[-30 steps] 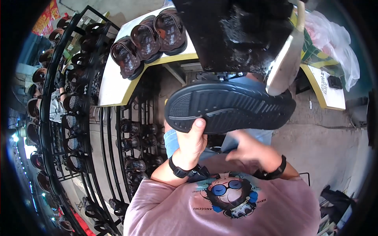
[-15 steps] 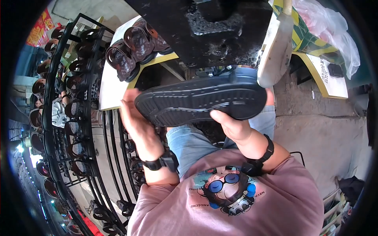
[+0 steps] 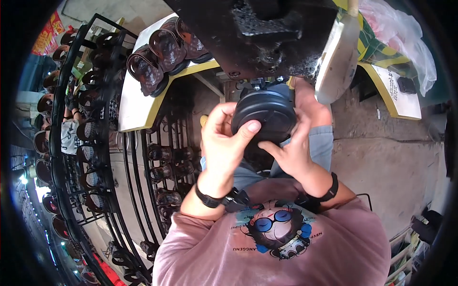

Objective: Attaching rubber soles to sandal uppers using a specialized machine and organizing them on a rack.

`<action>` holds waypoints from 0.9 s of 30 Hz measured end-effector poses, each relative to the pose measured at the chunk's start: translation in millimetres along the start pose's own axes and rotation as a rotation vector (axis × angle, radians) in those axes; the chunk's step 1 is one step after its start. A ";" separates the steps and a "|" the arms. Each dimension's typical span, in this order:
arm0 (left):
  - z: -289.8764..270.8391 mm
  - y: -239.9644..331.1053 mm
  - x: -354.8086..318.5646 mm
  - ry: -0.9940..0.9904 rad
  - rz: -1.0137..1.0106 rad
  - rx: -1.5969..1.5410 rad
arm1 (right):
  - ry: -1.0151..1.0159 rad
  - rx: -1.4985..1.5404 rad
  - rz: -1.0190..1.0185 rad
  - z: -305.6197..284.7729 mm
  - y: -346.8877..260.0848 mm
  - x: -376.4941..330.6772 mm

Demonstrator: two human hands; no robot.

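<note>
- Swung round, that black shoe (image 3: pixel 264 114): half a second earlier its sole lay broadside across the view, long axis running left to right, and now it pointed end-on, so only a rounded end of the sole showed.
- Left hand (image 3: pixel 223 138) was clamped on the shoe's left edge, thumb pressed flat on the sole, fingers curled up over the near rim.
- Right hand (image 3: pixel 293 150) was clamped too, coming up from below and right of the shoe, fingers spread against its lower right side.
- Long axis now ran away from the person, up toward the black machine (image 3: pixel 267 33) that hung directly above the shoe; far end of the shoe was hidden under it.
- Both hands sat equally close, touching the shoe; left covered more of the sole.
- Shoe sat in the air over the person's lap, just below the machine's underside, not resting on any table.
- Left of the shoe, a white table (image 3: pixel 133 102) with a yellow edge carried brown sandals (image 3: pixel 164 52).
- Further left of the shoe stood a black wire rack (image 3: pixel 102 157) full of footwear.
</note>
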State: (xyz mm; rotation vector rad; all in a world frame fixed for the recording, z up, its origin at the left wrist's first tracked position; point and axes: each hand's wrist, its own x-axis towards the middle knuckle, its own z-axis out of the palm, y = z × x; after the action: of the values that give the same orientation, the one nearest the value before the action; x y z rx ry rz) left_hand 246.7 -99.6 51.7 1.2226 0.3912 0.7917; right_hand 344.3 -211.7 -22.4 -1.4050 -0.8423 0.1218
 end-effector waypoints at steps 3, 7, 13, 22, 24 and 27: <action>6.7 -21.7 -13.6 0.093 0.036 -0.190 | -0.124 -0.307 -0.151 -23.6 -7.4 6.2; 11.5 -36.5 -25.9 0.109 -0.004 -0.330 | -0.241 -0.498 -0.237 -64.3 -32.9 49.9; 14.2 -28.4 -15.5 0.061 -0.058 -0.449 | -0.583 -0.730 -0.252 -81.8 -85.8 105.5; -56.7 74.3 -34.6 0.204 0.555 0.729 | -0.461 -0.135 -0.036 -20.8 -21.5 40.0; -91.6 78.9 -31.6 0.261 1.091 0.766 | -0.427 -0.265 -0.087 -20.8 -2.9 26.0; -162.2 70.8 -5.4 0.585 0.825 1.365 | -0.496 -0.084 0.332 -20.5 12.6 19.8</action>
State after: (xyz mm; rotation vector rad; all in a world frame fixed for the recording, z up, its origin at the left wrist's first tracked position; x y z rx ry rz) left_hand 113.2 15.9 65.2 2.4931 1.0264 1.7281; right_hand 375.3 -215.0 -23.6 -1.6141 -1.0161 0.7192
